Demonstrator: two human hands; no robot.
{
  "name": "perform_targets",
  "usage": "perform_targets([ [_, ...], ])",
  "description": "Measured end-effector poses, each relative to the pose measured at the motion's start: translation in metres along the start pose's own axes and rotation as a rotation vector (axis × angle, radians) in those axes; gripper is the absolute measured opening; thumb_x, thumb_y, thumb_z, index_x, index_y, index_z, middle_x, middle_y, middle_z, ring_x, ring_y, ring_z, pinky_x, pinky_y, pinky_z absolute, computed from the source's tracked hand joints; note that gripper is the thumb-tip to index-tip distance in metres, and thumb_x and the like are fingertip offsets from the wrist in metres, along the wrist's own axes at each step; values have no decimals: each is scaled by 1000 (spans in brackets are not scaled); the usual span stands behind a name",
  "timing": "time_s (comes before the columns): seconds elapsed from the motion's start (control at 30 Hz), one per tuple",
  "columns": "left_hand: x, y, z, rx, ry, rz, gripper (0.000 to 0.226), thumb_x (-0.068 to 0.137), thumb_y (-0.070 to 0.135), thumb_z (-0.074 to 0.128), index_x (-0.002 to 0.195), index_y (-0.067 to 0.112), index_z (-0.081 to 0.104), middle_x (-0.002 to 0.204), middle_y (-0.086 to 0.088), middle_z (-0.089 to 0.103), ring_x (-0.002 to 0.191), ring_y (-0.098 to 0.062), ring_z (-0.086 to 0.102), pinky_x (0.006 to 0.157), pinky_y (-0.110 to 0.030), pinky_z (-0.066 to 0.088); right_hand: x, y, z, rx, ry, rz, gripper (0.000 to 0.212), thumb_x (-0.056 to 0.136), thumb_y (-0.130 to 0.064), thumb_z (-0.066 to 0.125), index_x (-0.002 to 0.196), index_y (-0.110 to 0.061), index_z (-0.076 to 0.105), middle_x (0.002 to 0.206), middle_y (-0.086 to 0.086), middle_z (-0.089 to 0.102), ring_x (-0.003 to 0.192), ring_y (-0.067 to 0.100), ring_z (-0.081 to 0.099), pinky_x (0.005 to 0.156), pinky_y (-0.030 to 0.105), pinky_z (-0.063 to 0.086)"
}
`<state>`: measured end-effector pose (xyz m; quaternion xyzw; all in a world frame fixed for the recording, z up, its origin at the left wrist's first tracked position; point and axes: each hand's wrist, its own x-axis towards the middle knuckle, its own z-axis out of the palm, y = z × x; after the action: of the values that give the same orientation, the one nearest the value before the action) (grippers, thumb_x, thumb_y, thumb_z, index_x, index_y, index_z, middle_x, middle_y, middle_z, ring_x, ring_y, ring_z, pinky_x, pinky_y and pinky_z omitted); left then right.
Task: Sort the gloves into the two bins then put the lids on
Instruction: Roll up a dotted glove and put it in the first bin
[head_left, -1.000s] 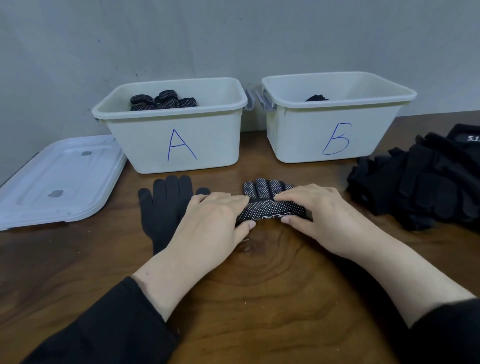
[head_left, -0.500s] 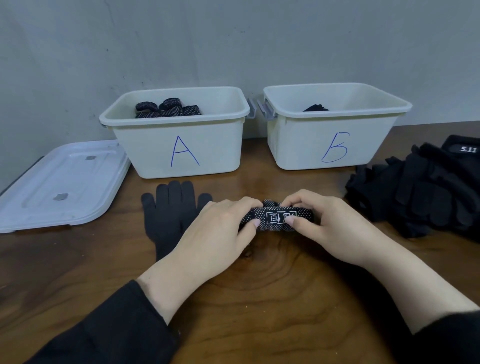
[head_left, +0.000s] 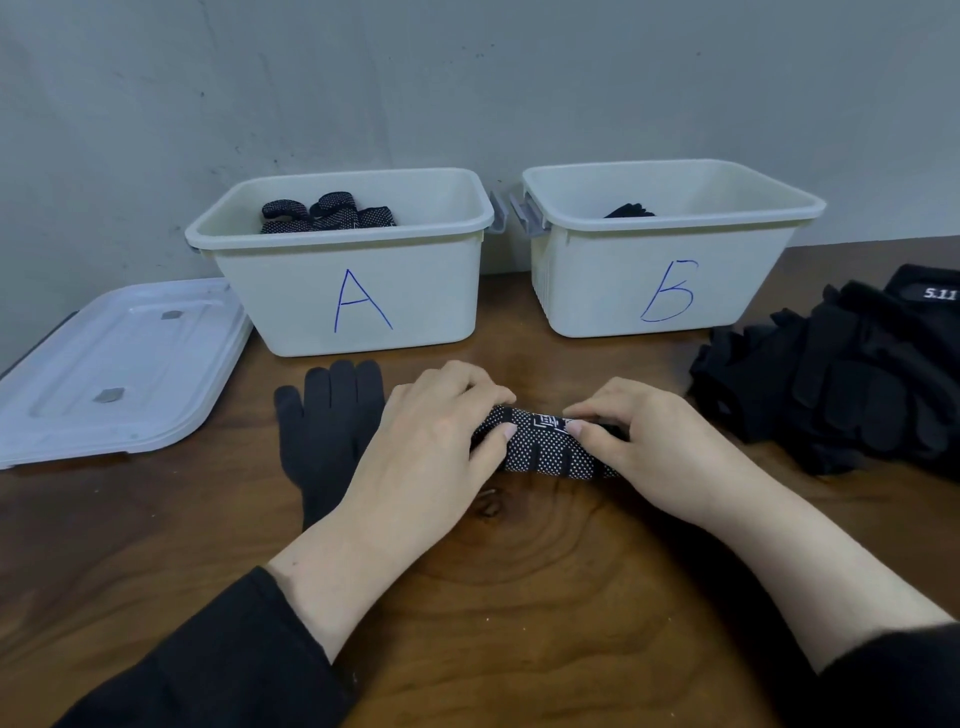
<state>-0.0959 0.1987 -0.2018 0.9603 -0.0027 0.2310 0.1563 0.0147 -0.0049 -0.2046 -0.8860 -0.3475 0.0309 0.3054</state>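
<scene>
We see a staged sorting setup, not clearly home or workshop: dark wooden table (head_left: 519, 597) pushed against a bare grey wall (head_left: 467, 78), two white plastic bins hand-marked A (head_left: 358, 296) and B (head_left: 670, 291).

The counter (head_left: 519, 597) is dark brown wood with a ringed knot in its grain near its centre. Behind the counter's far edge stands a plain grey wall (head_left: 467, 78), scuffed in places.
</scene>
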Motion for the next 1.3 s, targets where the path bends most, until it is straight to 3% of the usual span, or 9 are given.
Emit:
perform_targets([
  [0.13, -1, 2, 2, 68, -117, 121, 33, 98, 41, 48, 119, 28, 69, 120, 14, 59, 112, -11, 50, 99, -33, 34, 0, -7, 0, -22, 15, 12, 18, 99, -38, 59, 110, -34, 73, 102, -17, 64, 98, 0, 59, 89, 23, 47],
  [0.27, -2, -1, 4, 40, -220, 82, 34, 101, 43, 47, 130, 34, 62, 130, 19, 53, 119, -8, 45, 104, -31, 27, 4, -17, -4, -56, -57, 38, 18, 101, -36, 55, 108, -36, 72, 105, -18, 64, 100, 1, 58, 88, 22, 45],
  [0.53, -2, -5, 1, 28, -221, 101, 39, 102, 43, 43, 137, 35, 57, 138, 21, 54, 131, -3, 41, 114, -33, 20, 44, -56, -25, -253, -439, 81, 26, 96, -35, 64, 117, -23, 72, 108, -8, 73, 103, 12, 66, 95, 33, 52],
  [0.7, -1, -11, -3, -36, -187, 104, 40, 104, 40, 39, 135, 30, 61, 142, 17, 55, 138, 0, 38, 117, -28, 14, 66, -79, -24, -421, -623, 76, 38, 91, -30, 64, 129, -27, 61, 94, -18, 58, 77, -2, 52, 65, 15, 39],
  [0.87, -1, -16, -3, -62, -155, 151, 39, 103, 39, 39, 127, 27, 67, 133, 14, 63, 134, -4, 45, 111, -30, 23, 75, -86, -22, -454, -682, 146, 40, 87, -30, 69, 126, -28, 63, 114, -10, 64, 102, 11, 60, 88, 26, 50],
  [0.93, -1, -18, -5, -61, -134, 166, 39, 103, 40, 39, 125, 27, 68, 129, 14, 66, 130, -5, 48, 110, -29, 27, 76, -85, -22, -439, -690, 155, 38, 86, -30, 68, 124, -28, 64, 111, -12, 65, 100, 10, 61, 88, 25, 50],
  [1.03, 1, -23, -12, -72, -60, 183, 38, 101, 41, 38, 120, 27, 69, 116, 15, 70, 118, -5, 54, 105, -32, 36, 75, -81, -21, -370, -660, 161, 26, 84, -28, 70, 109, -30, 68, 100, -14, 68, 90, 6, 62, 81, 24, 50],
  [1.2, 7, -53, -33, -102, 328, 182, 28, 96, 32, 53, 108, 20, 76, 108, 10, 72, 108, -9, 58, 97, -31, 40, 75, -73, -36, -118, -609, 236, 18, 82, -25, 75, 98, -33, 75, 94, -11, 76, 88, 6, 70, 78, 23, 54],
  [1.3, 14, -83, -47, -63, 521, 171, 23, 95, 23, 57, 104, 15, 76, 107, 5, 71, 106, -16, 62, 93, -39, 43, 80, -82, -55, 268, -465, 289, 17, 87, -3, 67, 100, -8, 76, 98, 12, 77, 87, 25, 72, 76, 31, 57],
])
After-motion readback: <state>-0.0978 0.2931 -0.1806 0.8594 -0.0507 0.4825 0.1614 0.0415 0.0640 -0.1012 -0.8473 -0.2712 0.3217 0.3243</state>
